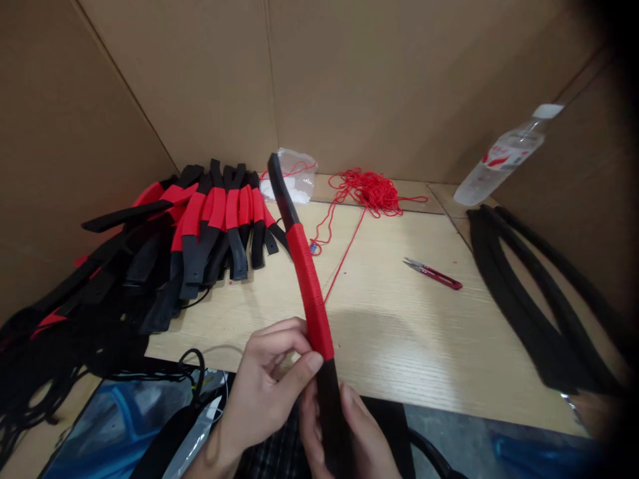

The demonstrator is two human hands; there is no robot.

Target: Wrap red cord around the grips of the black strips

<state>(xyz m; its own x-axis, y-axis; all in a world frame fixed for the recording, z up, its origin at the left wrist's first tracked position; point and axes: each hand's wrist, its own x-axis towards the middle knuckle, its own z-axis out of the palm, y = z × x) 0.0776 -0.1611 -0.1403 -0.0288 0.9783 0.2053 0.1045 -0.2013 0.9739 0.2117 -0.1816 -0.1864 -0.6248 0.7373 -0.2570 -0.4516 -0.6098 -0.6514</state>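
A long, slightly curved black strip, its middle bound in tight turns of red cord (pixel 309 286), rises from my hands above the table. My left hand (pixel 272 382) pinches it at the lower end of the red binding, thumb in front. Below that, my right hand (pixel 367 432) grips the plain black part, with fingers on both sides. A single red cord (pixel 344 259) runs from behind the strip to a loose red tangle (pixel 372 191) at the back. The lowest end of the strip leaves the view.
Many red-and-black strips (pixel 214 213) are heaped on the left, with black cords (pixel 44 392) below. Red-handled thread snips (pixel 433 273) lie at right. Plain black strips (pixel 529 299) and a water bottle (pixel 504 159) are farther right. A clear bag (pixel 294 176) sits behind; cardboard walls (pixel 389 80) surround the table.
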